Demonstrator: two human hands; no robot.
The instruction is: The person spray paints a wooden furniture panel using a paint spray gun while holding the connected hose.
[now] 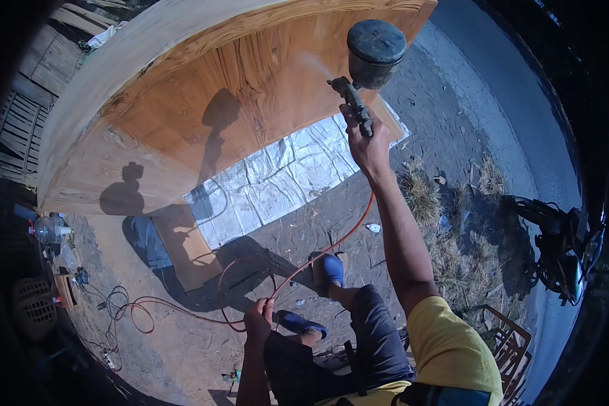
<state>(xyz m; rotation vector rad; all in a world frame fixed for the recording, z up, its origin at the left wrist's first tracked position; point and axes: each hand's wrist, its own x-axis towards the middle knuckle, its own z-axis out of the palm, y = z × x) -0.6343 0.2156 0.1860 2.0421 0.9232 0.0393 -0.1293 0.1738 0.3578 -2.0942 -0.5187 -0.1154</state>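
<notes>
Right hand (369,145) wrapped tight round spray gun (362,68), cup on top, nozzle aimed at panel (203,101) at 11 o'clock. Left hand (258,318) closed on orange hose (318,254) low at 6 o'clock. Panel stands tilted, wood grain, shadows of person and gun across it. Silver sheet (277,179) on ground under its lower edge. Hose runs from gun down to left hand, then loops off to 8 o'clock.

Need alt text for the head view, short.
Seen from above, the right hand holds a spray gun up to a large curved wooden panel, while the left hand grips the orange air hose. Dirt ground, blue sandals and a silver sheet lie below.
</notes>
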